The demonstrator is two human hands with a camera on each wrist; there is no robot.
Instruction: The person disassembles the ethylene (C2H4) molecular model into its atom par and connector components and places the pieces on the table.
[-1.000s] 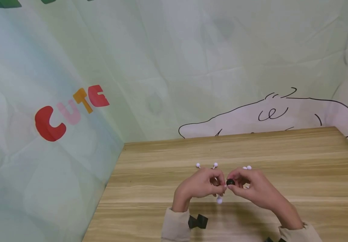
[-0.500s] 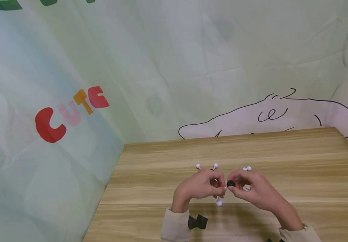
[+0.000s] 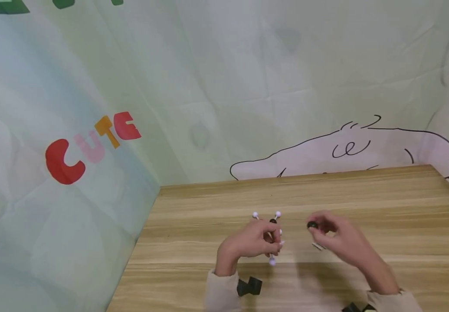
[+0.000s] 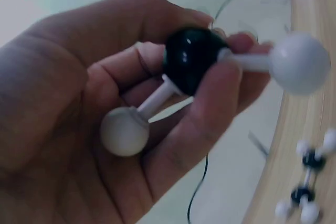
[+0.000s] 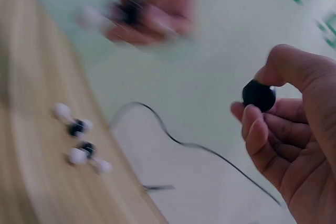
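My left hand (image 3: 249,239) pinches a black molecule-model ball (image 4: 191,59) between thumb and fingers. Two white rods stick out of it, each tipped with a white ball (image 4: 124,131). To the right, my right hand (image 3: 341,238) pinches a second black ball (image 5: 258,96) at its fingertips; no rod shows on it. The hands are apart, above the table. Beyond the left hand lies a joined model with two black balls (image 4: 313,159) and several white balls; the hand partly hides it in the head view.
Short pale rods (image 3: 317,246) lie on the wooden table (image 3: 193,247) below the right hand. A printed cloth backdrop (image 3: 208,108) rises behind the table's far edge and along its left side.
The hands have drawn apart. My right hand has moved right and farther away with its black ball, while the left has shifted slightly left. White balls near the right hand are now hidden.
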